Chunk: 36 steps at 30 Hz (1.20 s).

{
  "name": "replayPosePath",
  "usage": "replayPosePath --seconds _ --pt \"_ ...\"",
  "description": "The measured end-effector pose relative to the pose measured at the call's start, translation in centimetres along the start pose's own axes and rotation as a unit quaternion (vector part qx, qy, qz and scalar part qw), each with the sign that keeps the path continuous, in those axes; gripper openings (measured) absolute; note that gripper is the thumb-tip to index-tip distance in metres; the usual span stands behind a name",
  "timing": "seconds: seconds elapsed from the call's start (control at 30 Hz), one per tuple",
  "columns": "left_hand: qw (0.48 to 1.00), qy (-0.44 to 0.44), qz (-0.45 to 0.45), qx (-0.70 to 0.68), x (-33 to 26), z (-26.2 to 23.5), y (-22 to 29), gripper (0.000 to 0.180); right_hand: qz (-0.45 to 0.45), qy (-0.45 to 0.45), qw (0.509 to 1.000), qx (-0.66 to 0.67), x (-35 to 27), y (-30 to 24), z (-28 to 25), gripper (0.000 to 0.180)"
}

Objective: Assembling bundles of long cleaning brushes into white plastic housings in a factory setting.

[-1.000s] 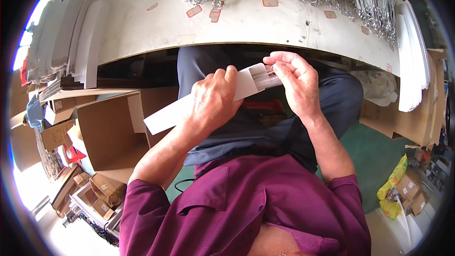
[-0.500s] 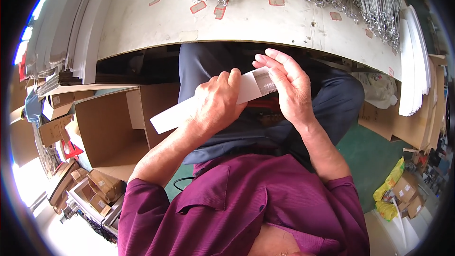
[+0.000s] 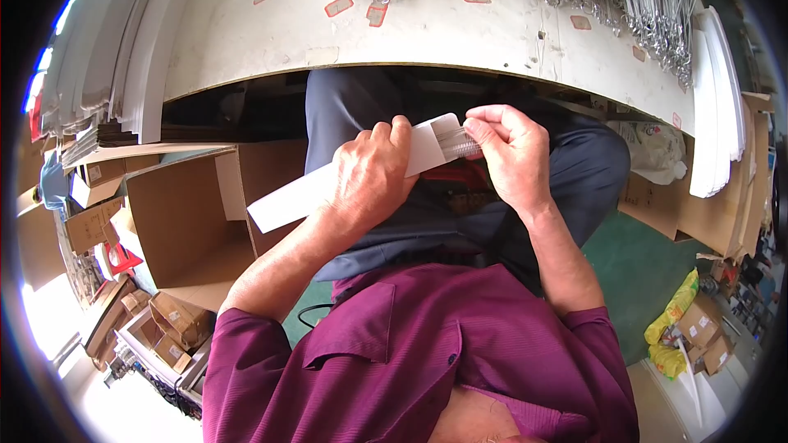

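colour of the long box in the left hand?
White box; best seen in the head view.

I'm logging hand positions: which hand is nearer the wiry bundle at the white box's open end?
Right: the right hand is at the protruding end of the wiry bundle; the left hand grips the white box farther back.

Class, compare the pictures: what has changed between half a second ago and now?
The right hand has gone from outstretched to a near-pinch beside the thin silvery wire-like pieces; whether it holds any is unclear. The left hand still grips the long white cardboard box.
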<state>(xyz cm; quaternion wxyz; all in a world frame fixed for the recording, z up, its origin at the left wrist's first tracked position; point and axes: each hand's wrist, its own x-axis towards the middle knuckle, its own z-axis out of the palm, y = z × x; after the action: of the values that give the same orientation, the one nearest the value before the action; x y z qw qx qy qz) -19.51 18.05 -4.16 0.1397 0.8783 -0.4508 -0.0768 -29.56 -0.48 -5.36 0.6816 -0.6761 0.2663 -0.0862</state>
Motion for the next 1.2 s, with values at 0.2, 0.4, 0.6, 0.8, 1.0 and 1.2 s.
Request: replayPosePath --seconds 0.2,0.4,0.6,0.8,1.0,1.2 --pt "1.000 -0.009 -0.014 -0.004 -0.2 0.3 -0.1 0.052 -0.074 0.042 0.996 0.032 0.1 0.5 0.8 0.016" --pt "0.999 -0.009 -0.024 -0.031 0.6 -0.1 0.0 0.052 -0.102 0.055 0.993 0.008 -0.3 0.6 2.7 0.016" --pt "0.996 0.074 -0.030 -0.047 -0.4 0.7 0.5 0.048 -0.201 0.021 0.975 -0.090 -0.5 1.1 3.0 0.024" --pt "0.989 0.012 -0.085 -0.121 -0.3 1.0 0.0 0.049 -0.235 0.001 0.966 -0.107 -1.2 1.7 3.0 0.037" --pt "0.991 0.001 -0.078 -0.111 -0.4 -0.2 0.1 0.049 -0.299 -0.022 0.937 -0.180 -1.9 1.9 2.6 0.033" --pt "0.990 -0.013 -0.058 -0.127 -0.3 -0.8 0.9 0.054 -0.114 -0.164 0.978 -0.056 -1.3 0.3 -0.1 0.031"
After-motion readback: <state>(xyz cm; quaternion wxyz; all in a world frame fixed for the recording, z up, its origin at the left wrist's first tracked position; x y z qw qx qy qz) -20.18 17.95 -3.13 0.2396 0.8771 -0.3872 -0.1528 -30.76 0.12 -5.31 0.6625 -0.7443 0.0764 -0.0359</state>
